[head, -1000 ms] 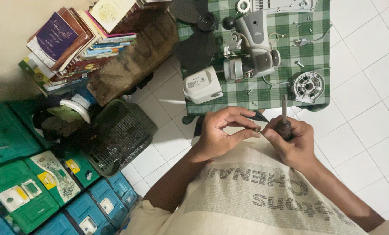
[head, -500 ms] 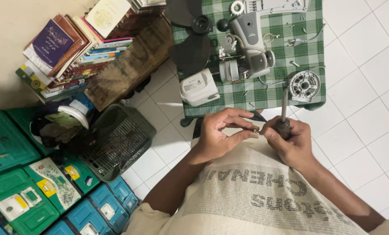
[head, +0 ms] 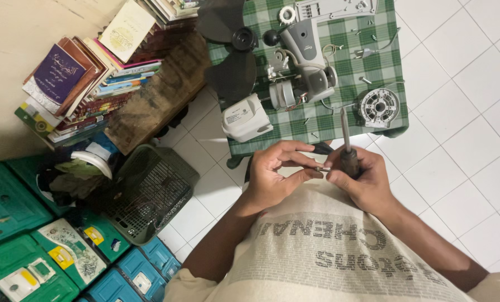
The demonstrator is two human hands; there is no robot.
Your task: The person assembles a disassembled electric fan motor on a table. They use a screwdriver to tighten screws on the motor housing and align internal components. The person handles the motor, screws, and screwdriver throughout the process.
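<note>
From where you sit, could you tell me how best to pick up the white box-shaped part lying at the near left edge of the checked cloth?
I would grip the white box-shaped part across its two long flat sides, coming from above. It lies apart from the fan motor body, and its near corner overhangs the checked cloth, so fingers should fit around it there. Both hands are busy: the right hand holds a screwdriver.

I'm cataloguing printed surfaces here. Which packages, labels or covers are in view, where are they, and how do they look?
Purple book: top of the stack at upper left, rectangular, gold lettering.
Cream booklet: above the stack, round emblem.
White plastic housing: checked cloth's left edge, small pale label.
Green and blue boxes: lower left, rectangular, yellow-and-white labels.
</note>
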